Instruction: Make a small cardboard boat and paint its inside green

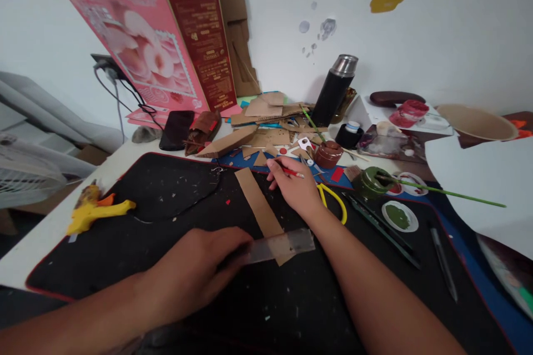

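Note:
My left hand (204,266) grips one end of a clear plastic ruler (297,242), which lies crosswise over the near end of a long brown cardboard strip (258,202). The strip rests slantwise on the black mat. Beyond the strip's right side, my right hand (293,186) has its fingers closed around a slim red pencil (295,173), part of which they hide. Yellow-handled scissors (333,199) lie beside my right wrist, their blades partly covered.
A yellow glue gun (100,208) lies at left, its cord crossing the mat (166,255). Cardboard scraps (266,111) pile up at the back beside a black thermos (333,91). Right are paint jars (370,182), a green-stained lid (400,216), a box cutter (383,233) and a pen (443,263).

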### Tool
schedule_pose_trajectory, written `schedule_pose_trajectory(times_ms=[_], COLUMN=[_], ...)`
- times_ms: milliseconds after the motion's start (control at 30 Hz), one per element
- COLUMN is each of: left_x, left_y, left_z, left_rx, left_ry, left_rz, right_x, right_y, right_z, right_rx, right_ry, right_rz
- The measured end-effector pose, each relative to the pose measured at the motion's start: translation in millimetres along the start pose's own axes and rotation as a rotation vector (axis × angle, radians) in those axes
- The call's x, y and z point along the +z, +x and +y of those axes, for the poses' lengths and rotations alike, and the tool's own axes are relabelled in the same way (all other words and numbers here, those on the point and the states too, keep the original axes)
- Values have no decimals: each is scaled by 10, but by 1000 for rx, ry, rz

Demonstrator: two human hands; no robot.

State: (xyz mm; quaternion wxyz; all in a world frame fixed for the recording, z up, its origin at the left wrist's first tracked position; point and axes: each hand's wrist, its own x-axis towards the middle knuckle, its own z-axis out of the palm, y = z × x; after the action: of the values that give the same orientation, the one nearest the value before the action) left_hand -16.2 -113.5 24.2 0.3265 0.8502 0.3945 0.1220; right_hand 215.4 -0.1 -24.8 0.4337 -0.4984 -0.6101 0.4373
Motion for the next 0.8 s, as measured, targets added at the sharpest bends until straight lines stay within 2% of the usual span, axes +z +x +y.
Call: schedule_pose_trajectory(times_ms=[100, 167, 233, 333, 433, 700, 800], left_x=[13, 47, 101, 185, 231, 248, 168], left_y=[169, 316, 448, 552, 529, 307, 277], left_z=[-98, -190, -287, -410, -466, -415, -439], left_rx=[198, 316, 341, 290, 274, 406, 428], left_ry=[219, 398, 500, 495, 449, 397, 375], left_rz=[125, 134, 123, 88, 66, 49, 108], right_x=[-4, -5, -3, 4, 14, 30, 34], right_y=[9, 6, -3, -14, -12, -8, -17], right_z=[-3, -9, -18, -29, -29, -28, -68], right_rx=[1, -2, 5, 22, 21, 42, 38], right_ry=[6, 10, 28, 43, 50, 89, 131], right_rz=[7, 9, 21, 21, -4, -21, -26])
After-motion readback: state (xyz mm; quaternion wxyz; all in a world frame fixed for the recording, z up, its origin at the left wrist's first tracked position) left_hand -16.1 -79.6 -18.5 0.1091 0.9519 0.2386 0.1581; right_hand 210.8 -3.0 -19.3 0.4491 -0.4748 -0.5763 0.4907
